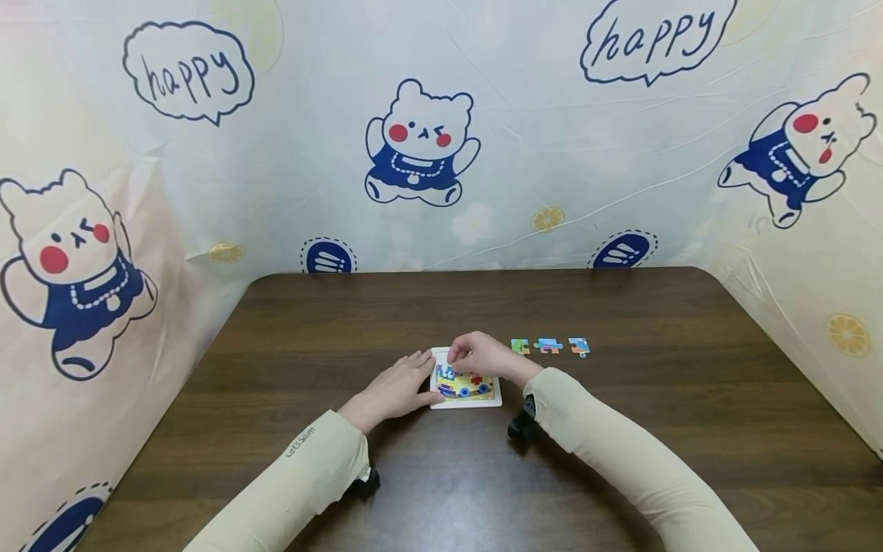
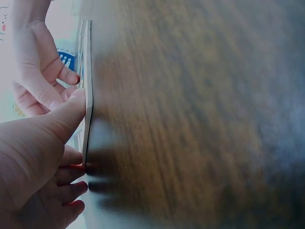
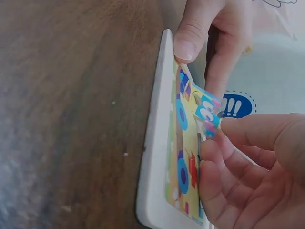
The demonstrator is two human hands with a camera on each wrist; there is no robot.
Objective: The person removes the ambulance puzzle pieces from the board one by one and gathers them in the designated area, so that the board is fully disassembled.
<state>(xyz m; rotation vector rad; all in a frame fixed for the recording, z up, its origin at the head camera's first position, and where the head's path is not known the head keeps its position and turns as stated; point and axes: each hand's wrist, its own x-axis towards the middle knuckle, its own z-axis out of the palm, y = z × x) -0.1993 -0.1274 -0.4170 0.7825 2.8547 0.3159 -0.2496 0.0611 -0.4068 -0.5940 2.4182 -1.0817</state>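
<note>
Now white tray (image 3: 153,138) holds puzzle (image 1: 461,387); right hand (image 1: 484,356) pinches piece (image 3: 208,114); straight-fingered left hand (image 1: 395,389) touches tray.

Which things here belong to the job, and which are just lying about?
In the job:
white-framed rectangular picture puzzle board, touched by the left hand
blue-and-pink cartoon-eyed piece, pinched by the right hand
three small multicoloured jigsaw pieces, probably

Just around:
dark brown wood-grain table
pale cartoon-bear backdrop

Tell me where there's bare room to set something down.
Bare table lies left of the left hand, between the board and the far edge, and right of the three loose pieces. It is crowded at the board, where the right hand also works, and tight between that hand and the pieces.
</note>
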